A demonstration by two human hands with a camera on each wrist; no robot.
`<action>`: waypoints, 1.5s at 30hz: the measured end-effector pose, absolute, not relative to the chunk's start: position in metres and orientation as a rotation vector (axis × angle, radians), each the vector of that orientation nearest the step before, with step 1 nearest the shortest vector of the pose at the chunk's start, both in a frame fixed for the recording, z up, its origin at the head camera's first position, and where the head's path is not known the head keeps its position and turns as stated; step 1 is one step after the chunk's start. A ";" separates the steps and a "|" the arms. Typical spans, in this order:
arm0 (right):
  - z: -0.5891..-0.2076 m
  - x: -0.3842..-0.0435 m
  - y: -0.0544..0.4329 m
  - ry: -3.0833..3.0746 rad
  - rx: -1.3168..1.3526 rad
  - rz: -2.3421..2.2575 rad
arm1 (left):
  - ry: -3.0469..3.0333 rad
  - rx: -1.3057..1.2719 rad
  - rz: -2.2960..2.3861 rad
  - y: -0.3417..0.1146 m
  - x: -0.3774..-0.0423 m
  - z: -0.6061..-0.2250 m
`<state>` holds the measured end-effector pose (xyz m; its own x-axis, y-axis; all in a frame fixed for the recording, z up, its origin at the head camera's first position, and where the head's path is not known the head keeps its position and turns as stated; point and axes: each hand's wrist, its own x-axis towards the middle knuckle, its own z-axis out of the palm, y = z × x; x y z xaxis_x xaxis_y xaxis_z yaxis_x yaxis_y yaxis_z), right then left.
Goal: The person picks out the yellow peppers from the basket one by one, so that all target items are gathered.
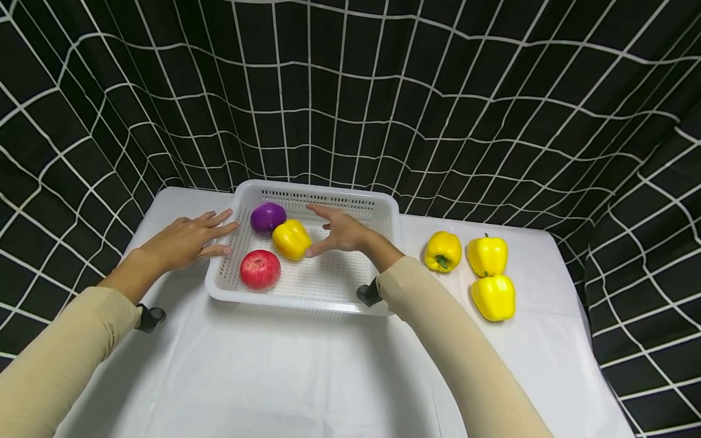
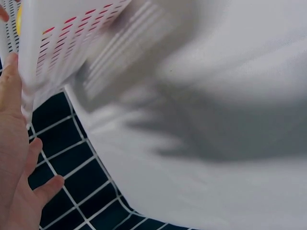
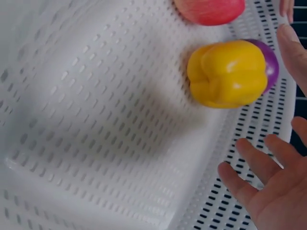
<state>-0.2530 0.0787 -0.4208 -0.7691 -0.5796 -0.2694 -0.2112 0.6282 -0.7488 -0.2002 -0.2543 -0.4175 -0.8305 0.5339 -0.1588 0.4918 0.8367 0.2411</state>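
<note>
A white perforated plastic basket point(image 1: 306, 298) stands on the table. On its left side lie a purple vegetable or fruit point(image 1: 268, 217), perhaps an eggplant or onion, a yellow bell pepper point(image 1: 292, 239) and a red apple-like fruit point(image 1: 260, 269). Above the basket, my right hand point(image 1: 345, 231) spreads its fingers just right of the pepper; in the right wrist view the hand point(image 3: 273, 182) holds nothing. My left hand point(image 1: 183, 240) has its fingers extended at the basket's left rim; whether they touch it I cannot tell.
Several more yellow bell peppers lie right of the basket: one pepper point(image 1: 443, 251) apart, another pepper point(image 1: 487, 255) behind a nearer pepper point(image 1: 494, 297). A white cloth point(image 1: 263, 377) covers the table. A black curtain with white grid lines point(image 1: 350, 91) hangs behind and at the sides.
</note>
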 end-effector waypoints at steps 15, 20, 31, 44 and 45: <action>-0.431 -0.253 0.055 2.380 -0.637 -0.840 | 2.792 0.791 0.304 -0.253 -0.200 -0.417; -0.435 -0.253 0.048 2.367 -0.592 -0.813 | 2.793 0.782 0.305 -0.254 -0.198 -0.419; -0.440 -0.256 0.041 2.369 -0.547 -0.810 | 2.797 0.790 0.303 -0.255 -0.200 -0.419; -0.442 -0.258 0.039 2.329 -0.614 -0.828 | 2.795 0.760 0.294 -0.254 -0.200 -0.419; -0.443 -0.258 0.039 2.329 -0.617 -0.826 | 2.795 0.758 0.295 -0.254 -0.200 -0.419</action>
<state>-0.2583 0.0386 -0.4429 -0.7210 -0.5867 -0.3687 -0.2233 0.7004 -0.6779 -0.2002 -0.2538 -0.4194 -0.8397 0.5167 -0.1672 0.4704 0.8458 0.2517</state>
